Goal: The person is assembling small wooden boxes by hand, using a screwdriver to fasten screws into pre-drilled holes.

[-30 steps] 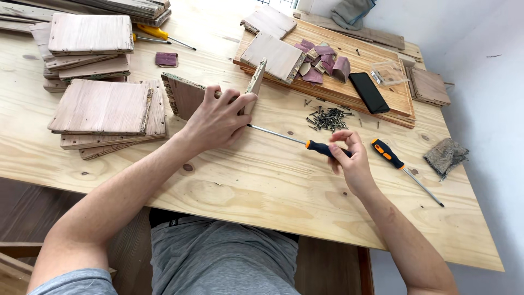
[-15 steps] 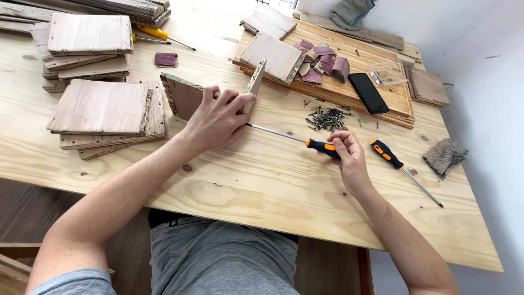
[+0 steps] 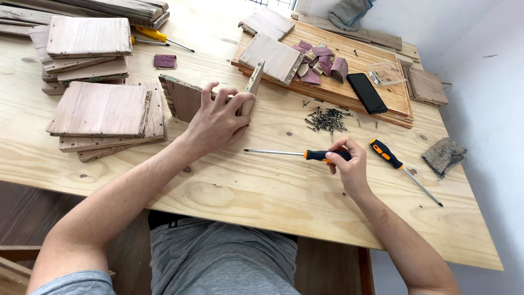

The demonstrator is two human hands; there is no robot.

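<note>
a small wooden panel assembly [image 3: 188,98] is seen just above the middle of the frame, standing on the plywood table [image 3: 245,186]: one flat panel on edge with a second narrow board [image 3: 252,90] set upright against its right end. the left hand [image 3: 218,120] is laid over the joint, fingers [image 3: 210,94] curled across the top edge and the thumb pressed against the narrow board, so both pieces are gripped together. right of centre, a screwdriver [image 3: 297,154] with an orange and black handle is pinched at the handle by the right hand [image 3: 346,164], fingers closed round it; the shaft is held level, its tip pointed left toward the left hand but well apart from the panels. a loose heap of dark screws [image 3: 326,118] is noted just above the right hand. a second screwdriver [image 3: 404,170], same colours, is lying on the table right of that hand. a black phone [image 3: 367,93] is resting on a large board [image 3: 349,101] in the upper right, with reddish wood offcuts [image 3: 319,63] and a pale square panel [image 3: 270,57] beside it. stacks of panels [image 3: 103,112] are recorded at the left, more at upper left, a yellow-handled tool [image 3: 155,37] lying near them. a rough grey scrap [image 3: 443,155] is seen at the right edge.
</note>
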